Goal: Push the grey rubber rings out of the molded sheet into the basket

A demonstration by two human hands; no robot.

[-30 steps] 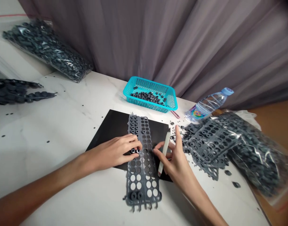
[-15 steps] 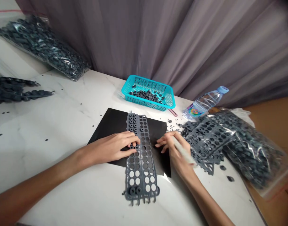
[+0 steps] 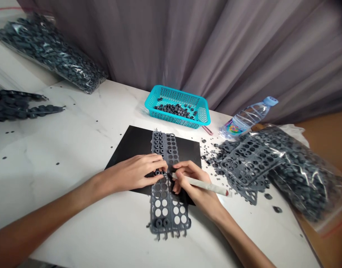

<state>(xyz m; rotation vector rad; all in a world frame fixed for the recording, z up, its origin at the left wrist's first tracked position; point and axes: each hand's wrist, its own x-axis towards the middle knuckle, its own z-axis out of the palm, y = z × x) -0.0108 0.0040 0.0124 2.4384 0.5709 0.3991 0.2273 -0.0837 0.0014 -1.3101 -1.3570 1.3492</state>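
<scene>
A grey rubber strip (image 3: pixel 168 201) full of round holes lies lengthwise on a black mat (image 3: pixel 132 147); small dark rings still sit in its far rows and near end. My left hand (image 3: pixel 137 173) rests on the strip's left edge, fingers curled and pressing down on rings at mid-length. My right hand (image 3: pixel 192 182) grips a white pen-like tool (image 3: pixel 204 183) wrapped in tape, its tip touching the strip right beside my left fingertips.
A teal basket (image 3: pixel 200 118) with several loose rings stands behind the mat. A water bottle (image 3: pixel 247 119) lies at the right, beside punched-out grey strips (image 3: pixel 250 158) and a clear bag of strips (image 3: pixel 305 178). More bags (image 3: pixel 50 56) and strips (image 3: pixel 14 108) lie at far left.
My right hand turned the white tool from upright to a writing grip and moved left, bringing its tip onto the strip. My left hand stayed in place.
</scene>
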